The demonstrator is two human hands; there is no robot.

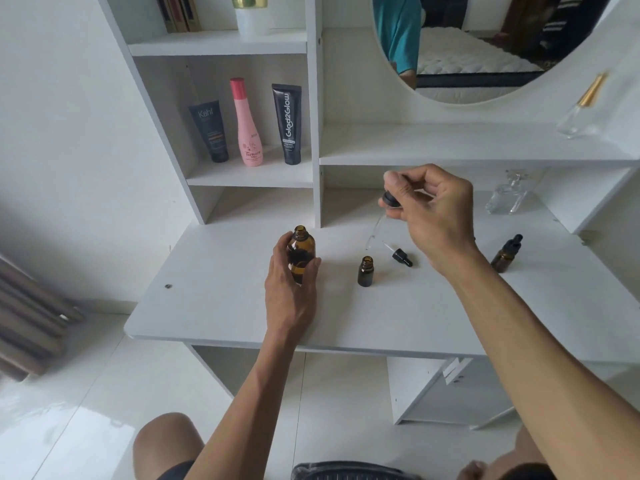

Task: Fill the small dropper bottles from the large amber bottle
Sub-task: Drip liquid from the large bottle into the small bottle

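The large amber bottle (302, 252) stands uncapped on the white desk (214, 299), and my left hand (292, 289) grips its body. To its right stands a small open amber bottle (365, 271); its black dropper cap (401, 256) lies on the desk just behind it. My right hand (429, 209) hovers above the desk and pinches a large dropper (389, 199) by its black collar and pale bulb, the glass tube slanting down to the left. A second small amber bottle (506, 253) with its dropper cap on stands at the far right.
A clear glass perfume bottle (507, 197) stands at the back right of the desk, another clear bottle (581, 109) on the shelf above. Two dark tubes and a pink bottle (248, 124) occupy the left cubby. A round mirror (478, 46) hangs behind.
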